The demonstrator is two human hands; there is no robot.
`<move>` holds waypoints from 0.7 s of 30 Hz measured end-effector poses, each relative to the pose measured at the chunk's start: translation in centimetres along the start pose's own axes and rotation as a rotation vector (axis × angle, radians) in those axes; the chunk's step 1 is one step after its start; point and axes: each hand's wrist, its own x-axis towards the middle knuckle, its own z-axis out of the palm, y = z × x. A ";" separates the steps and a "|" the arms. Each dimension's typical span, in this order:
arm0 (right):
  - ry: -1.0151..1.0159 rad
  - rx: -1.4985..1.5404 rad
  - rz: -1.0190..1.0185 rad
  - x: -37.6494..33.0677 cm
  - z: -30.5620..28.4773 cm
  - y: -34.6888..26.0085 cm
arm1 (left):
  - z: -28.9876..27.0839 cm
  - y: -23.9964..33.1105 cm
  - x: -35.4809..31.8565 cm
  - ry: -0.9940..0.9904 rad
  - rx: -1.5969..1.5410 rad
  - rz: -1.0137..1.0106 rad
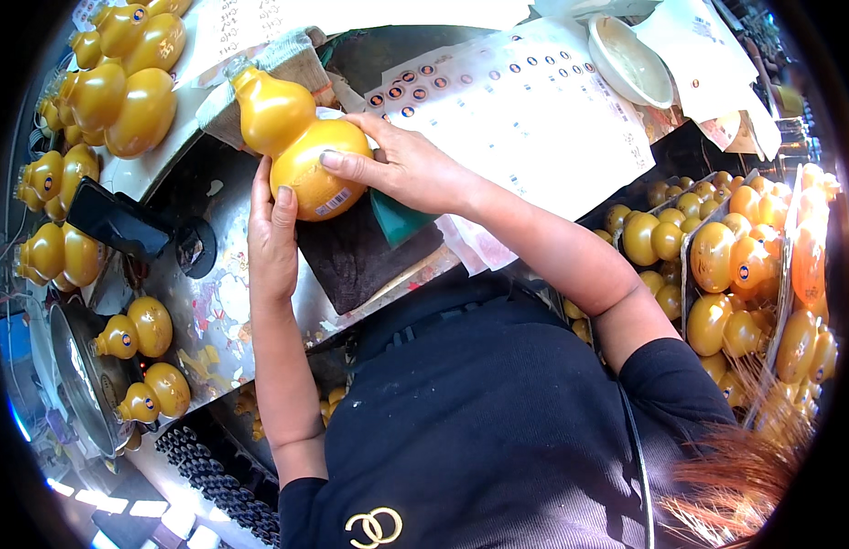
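A yellow gourd-shaped bottle (319, 151) lies tilted over the bench, its narrow neck pointing to the upper left. Both of my hands are on its wider bulb. My left hand (274, 233) wraps the lower left side, with the thumb upright beside a small white barcode label (334, 201). From the right, my right hand (401, 169) grips the bulb, its thumb laid across the front and its fingers over the top. Under the bottle are a folded grey cloth (292, 59) and a dark pad (360, 270). A green piece (397, 220) shows below my right wrist.
Sheets of round stickers (525, 119) cover the bench to the right, with a white bowl (630, 62) behind. Similar gourd bottles stand at left (140, 110) and fill divided crates (713, 247) at right. A phone (118, 220) on a stand is at left, near a round metal pan (76, 380).
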 end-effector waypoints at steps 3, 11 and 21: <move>0.017 0.053 -0.012 0.4 0.0 0.3 | 0.5 0.5 -0.1 0.032 -0.063 -0.035; -0.041 -0.103 0.063 0.6 -0.6 -1.2 | 2.0 0.9 0.3 0.080 -0.058 -0.009; -0.013 -0.040 0.064 0.4 -0.3 -0.8 | 1.1 0.5 0.5 0.042 -0.071 -0.043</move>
